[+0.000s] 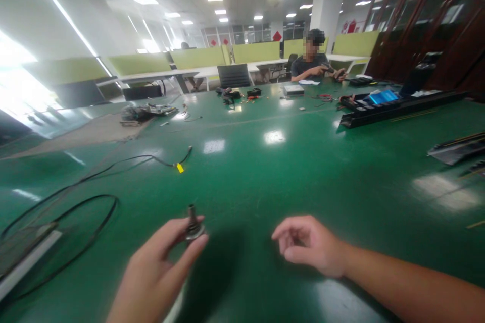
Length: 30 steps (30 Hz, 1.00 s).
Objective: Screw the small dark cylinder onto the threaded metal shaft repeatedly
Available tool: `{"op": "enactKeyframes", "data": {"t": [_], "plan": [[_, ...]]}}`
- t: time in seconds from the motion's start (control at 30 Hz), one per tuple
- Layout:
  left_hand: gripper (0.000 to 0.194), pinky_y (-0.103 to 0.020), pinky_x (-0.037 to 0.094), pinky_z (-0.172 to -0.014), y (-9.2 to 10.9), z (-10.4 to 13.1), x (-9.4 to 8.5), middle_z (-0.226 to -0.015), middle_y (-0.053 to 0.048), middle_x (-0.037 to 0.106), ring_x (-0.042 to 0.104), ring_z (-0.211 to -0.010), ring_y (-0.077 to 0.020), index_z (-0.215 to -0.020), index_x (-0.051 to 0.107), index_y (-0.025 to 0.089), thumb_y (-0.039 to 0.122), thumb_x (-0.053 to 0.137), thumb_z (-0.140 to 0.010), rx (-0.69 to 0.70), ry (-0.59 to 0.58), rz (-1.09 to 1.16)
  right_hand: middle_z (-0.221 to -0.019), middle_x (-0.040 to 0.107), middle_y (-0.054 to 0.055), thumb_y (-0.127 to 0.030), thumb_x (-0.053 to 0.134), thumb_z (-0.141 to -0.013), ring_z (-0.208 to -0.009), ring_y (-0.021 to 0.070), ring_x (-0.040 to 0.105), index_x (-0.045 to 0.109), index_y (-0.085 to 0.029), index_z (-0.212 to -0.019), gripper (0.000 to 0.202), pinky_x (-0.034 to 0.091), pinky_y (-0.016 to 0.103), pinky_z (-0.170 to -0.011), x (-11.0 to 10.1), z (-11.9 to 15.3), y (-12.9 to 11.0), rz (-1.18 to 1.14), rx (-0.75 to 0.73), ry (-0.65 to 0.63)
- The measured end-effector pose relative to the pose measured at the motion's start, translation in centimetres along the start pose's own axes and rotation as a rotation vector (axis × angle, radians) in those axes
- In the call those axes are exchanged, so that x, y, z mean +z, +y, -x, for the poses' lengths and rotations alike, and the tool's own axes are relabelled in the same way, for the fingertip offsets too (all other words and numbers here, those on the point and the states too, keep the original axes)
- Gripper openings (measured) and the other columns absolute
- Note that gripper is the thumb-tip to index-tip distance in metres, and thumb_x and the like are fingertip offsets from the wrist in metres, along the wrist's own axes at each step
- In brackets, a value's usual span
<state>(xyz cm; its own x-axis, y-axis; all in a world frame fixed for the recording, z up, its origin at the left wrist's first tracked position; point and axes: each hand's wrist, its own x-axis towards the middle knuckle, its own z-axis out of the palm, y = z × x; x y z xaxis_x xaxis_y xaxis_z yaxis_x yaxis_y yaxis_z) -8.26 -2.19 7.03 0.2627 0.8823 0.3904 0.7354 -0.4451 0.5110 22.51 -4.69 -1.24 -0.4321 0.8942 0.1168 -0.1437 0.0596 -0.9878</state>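
Between the thumb and fingers of my left hand is a small metal part with a round flange and a narrow stem; the stem points up. Its exact kind is too blurred to make out. My right hand hovers over the green table, apart from the metal part, its fingers loosely curled with a gap between thumb and forefinger. Nothing shows in that hand.
A black cable with a yellow tag loops across the left side. Long black metal channels lie at the right. Small parts and a grey box sit farther back. Another person sits across the table.
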Motion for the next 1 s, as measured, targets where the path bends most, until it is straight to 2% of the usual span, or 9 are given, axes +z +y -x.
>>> {"op": "enactKeyframes", "data": {"t": [0.07,0.17,0.23,0.33,0.43,0.53,0.6,0.8,1.0], "plan": [[0.028,-0.028,0.055,-0.079,2.2,-1.8,2.5,-0.1,-0.001,0.071,0.068,-0.088,-0.0188,-0.105,0.068,0.026,0.046,0.065,-0.087,0.056,-0.128,0.054,-0.088,0.065,0.004,-0.025,0.073,-0.079,-0.074,0.0125,0.058,0.064,-0.015,-0.11,0.034,0.048,0.029,-0.073,0.0,-0.2,-0.1,0.01,0.024,0.072],[0.022,-0.029,0.054,-0.081,4.6,-3.1,5.9,-0.1,-0.002,0.071,0.067,-0.089,-0.0182,-0.107,0.067,0.025,0.038,0.062,-0.089,0.113,-0.216,0.121,-0.098,0.06,0.005,-0.021,0.071,-0.078,-0.08,0.013,0.057,0.055,-0.017,-0.121,0.046,0.048,0.03,-0.077,0.2,-0.4,-0.2,0.021,0.074,0.165],[0.021,-0.029,0.054,-0.08,4.9,-3.0,7.5,-0.098,-0.003,0.07,0.066,-0.088,-0.0184,-0.106,0.067,0.024,0.034,0.063,-0.088,0.137,-0.228,0.152,-0.103,0.057,0.005,-0.017,0.069,-0.076,-0.084,0.0138,0.057,0.048,-0.02,-0.127,0.054,0.048,0.03,-0.077,0.4,-0.5,-0.2,0.04,0.073,0.213],[0.018,-0.028,0.053,-0.076,3.9,-1.9,8.9,-0.095,-0.004,0.069,0.066,-0.084,-0.0179,-0.104,0.066,0.023,0.03,0.063,-0.088,0.17,-0.255,0.183,-0.108,0.055,0.006,-0.011,0.065,-0.074,-0.089,0.0152,0.057,0.043,-0.022,-0.131,0.062,0.048,0.03,-0.076,0.5,-0.4,-0.1,0.09,0.061,0.258],[0.021,-0.029,0.053,-0.081,2.6,-0.8,9.6,-0.1,-0.004,0.069,0.066,-0.091,-0.0187,-0.108,0.063,0.025,0.026,0.063,-0.087,0.21,-0.329,0.188,-0.109,0.056,0.005,-0.006,0.063,-0.072,-0.091,0.0159,0.058,0.042,-0.023,-0.132,0.066,0.048,0.03,-0.076,0.5,-0.4,0.1,0.151,0.06,0.242],[0.035,-0.034,0.053,-0.09,2.1,-0.3,9.9,-0.112,-0.005,0.067,0.064,-0.102,-0.0217,-0.118,0.058,0.027,0.023,0.065,-0.084,0.195,-0.334,0.177,-0.109,0.057,0.004,-0.003,0.063,-0.071,-0.092,0.016,0.058,0.043,-0.024,-0.132,0.067,0.047,0.031,-0.078,0.5,-0.4,0.2,0.214,0.069,0.221],[0.038,-0.035,0.053,-0.091,2.1,-0.2,10.0,-0.115,-0.006,0.066,0.064,-0.104,-0.0222,-0.12,0.056,0.027,0.023,0.066,-0.083,0.17,-0.335,0.184,-0.109,0.057,0.004,-0.003,0.063,-0.072,-0.092,0.016,0.058,0.044,-0.024,-0.132,0.066,0.047,0.031,-0.079,0.6,-0.3,0.1,0.249,0.069,0.216],[0.026,-0.037,0.051,-0.091,2.5,-0.4,9.9,-0.104,-0.004,0.067,0.062,-0.101,-0.0223,-0.108,0.059,0.026,0.024,0.066,-0.083,0.171,-0.341,0.206,-0.108,0.06,0.005,-0.005,0.063,-0.074,-0.09,0.0166,0.058,0.051,-0.023,-0.126,0.056,0.047,0.032,-0.08,0.8,0.0,-0.4,0.359,0.062,0.195],[0.027,-0.033,0.051,-0.086,2.3,-0.4,9.7,-0.102,-0.004,0.068,0.063,-0.096,-0.0203,-0.109,0.061,0.026,0.022,0.067,-0.083,0.192,-0.331,0.273,-0.102,0.063,0.003,-0.005,0.063,-0.073,-0.085,0.0165,0.059,0.059,-0.023,-0.116,0.047,0.048,0.032,-0.079,0.8,0.0,-0.7,0.457,0.051,0.178]]}}
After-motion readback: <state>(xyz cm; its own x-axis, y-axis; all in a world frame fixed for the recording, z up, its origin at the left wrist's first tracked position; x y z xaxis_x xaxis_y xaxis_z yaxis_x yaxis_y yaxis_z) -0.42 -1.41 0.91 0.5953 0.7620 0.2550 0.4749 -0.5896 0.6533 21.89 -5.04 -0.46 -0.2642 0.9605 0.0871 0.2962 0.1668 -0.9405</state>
